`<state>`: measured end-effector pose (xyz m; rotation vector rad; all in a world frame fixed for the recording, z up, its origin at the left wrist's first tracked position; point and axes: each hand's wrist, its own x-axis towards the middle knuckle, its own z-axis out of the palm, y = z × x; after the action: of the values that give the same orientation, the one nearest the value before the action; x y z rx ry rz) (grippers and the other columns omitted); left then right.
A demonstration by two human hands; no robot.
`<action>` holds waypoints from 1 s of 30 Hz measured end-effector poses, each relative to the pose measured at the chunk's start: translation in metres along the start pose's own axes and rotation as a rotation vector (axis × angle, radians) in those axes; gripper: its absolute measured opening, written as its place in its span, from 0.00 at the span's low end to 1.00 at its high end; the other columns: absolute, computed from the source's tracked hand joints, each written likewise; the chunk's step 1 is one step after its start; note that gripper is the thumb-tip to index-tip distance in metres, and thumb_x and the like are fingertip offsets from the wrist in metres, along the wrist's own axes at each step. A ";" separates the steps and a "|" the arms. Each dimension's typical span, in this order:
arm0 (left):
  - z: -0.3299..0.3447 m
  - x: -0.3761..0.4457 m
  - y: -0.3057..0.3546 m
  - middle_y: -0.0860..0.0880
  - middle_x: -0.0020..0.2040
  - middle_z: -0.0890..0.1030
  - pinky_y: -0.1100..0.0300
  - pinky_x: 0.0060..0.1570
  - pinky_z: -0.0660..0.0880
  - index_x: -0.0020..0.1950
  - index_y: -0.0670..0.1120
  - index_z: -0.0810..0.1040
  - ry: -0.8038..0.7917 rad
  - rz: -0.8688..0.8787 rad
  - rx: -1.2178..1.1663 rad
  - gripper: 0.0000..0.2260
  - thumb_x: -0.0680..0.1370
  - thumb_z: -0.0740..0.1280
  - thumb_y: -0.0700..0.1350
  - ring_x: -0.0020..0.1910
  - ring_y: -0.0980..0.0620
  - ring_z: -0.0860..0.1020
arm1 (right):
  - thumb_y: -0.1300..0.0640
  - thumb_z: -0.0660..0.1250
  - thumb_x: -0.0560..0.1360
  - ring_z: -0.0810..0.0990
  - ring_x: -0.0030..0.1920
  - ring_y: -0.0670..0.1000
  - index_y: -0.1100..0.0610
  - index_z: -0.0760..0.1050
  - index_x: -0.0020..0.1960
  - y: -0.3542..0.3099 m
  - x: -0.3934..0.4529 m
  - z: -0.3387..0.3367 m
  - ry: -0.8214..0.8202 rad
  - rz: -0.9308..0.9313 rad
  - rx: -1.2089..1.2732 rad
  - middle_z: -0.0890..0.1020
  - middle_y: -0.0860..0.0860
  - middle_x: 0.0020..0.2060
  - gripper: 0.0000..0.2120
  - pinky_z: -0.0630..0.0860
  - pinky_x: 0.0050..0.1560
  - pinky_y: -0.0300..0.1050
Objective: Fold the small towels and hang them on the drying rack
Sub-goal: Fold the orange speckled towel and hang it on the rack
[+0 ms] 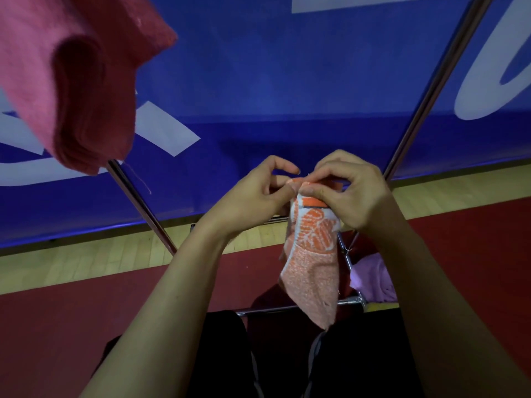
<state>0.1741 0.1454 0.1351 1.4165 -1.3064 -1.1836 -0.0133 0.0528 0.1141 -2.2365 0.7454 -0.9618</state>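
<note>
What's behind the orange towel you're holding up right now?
Behind the orange towel, held at its top by the left hand and right hand, are a metal rack bar and a purple towel. The towel covers the rest.

A blue banner point(258, 81) with large white lettering fills the backdrop, its lower edge meeting the floor. Below it runs a strip of pale wooden floorboards point(86, 254), and nearer the camera the floor turns dark red point(71, 326). The light is dim and even, with the banner's lower part in shadow.
</note>
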 end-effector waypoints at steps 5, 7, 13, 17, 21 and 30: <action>-0.005 -0.001 -0.001 0.44 0.53 0.86 0.58 0.53 0.83 0.69 0.45 0.70 -0.040 -0.017 -0.001 0.13 0.85 0.65 0.43 0.54 0.49 0.86 | 0.52 0.74 0.76 0.82 0.48 0.45 0.48 0.86 0.55 0.003 0.000 0.001 -0.052 0.068 -0.010 0.83 0.43 0.47 0.08 0.79 0.50 0.40; -0.006 -0.001 -0.004 0.44 0.54 0.86 0.55 0.56 0.83 0.70 0.46 0.70 -0.057 -0.019 0.003 0.14 0.85 0.65 0.43 0.55 0.49 0.86 | 0.51 0.75 0.76 0.82 0.49 0.44 0.48 0.86 0.55 0.006 0.000 0.002 -0.085 0.074 -0.022 0.83 0.43 0.47 0.09 0.79 0.51 0.39; -0.009 0.000 -0.012 0.37 0.56 0.84 0.58 0.54 0.83 0.72 0.45 0.69 -0.060 -0.047 0.020 0.14 0.86 0.63 0.40 0.56 0.47 0.86 | 0.53 0.75 0.75 0.81 0.52 0.41 0.48 0.85 0.53 0.007 0.002 0.008 -0.166 0.087 -0.084 0.83 0.42 0.49 0.07 0.76 0.52 0.34; -0.009 0.001 -0.013 0.40 0.53 0.86 0.60 0.52 0.83 0.72 0.47 0.70 -0.033 -0.057 0.035 0.14 0.86 0.62 0.40 0.54 0.49 0.86 | 0.53 0.75 0.76 0.82 0.50 0.40 0.49 0.85 0.53 0.003 0.001 0.010 -0.177 0.104 -0.099 0.85 0.42 0.47 0.06 0.79 0.53 0.39; -0.007 0.004 -0.014 0.43 0.53 0.86 0.61 0.49 0.82 0.71 0.47 0.72 -0.002 -0.079 0.006 0.14 0.86 0.63 0.40 0.53 0.50 0.87 | 0.51 0.75 0.76 0.82 0.45 0.41 0.51 0.83 0.48 0.002 0.001 0.013 -0.136 0.089 -0.142 0.84 0.43 0.43 0.04 0.79 0.46 0.40; -0.011 0.006 -0.015 0.44 0.51 0.87 0.45 0.58 0.83 0.69 0.48 0.73 -0.024 -0.064 0.154 0.12 0.85 0.64 0.42 0.52 0.48 0.87 | 0.37 0.66 0.73 0.67 0.54 0.47 0.46 0.70 0.45 0.006 -0.006 0.019 -0.235 0.085 -0.292 0.74 0.39 0.43 0.14 0.70 0.56 0.54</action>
<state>0.1875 0.1408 0.1215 1.5691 -1.4033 -1.1653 -0.0038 0.0583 0.0964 -2.4888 0.9113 -0.5641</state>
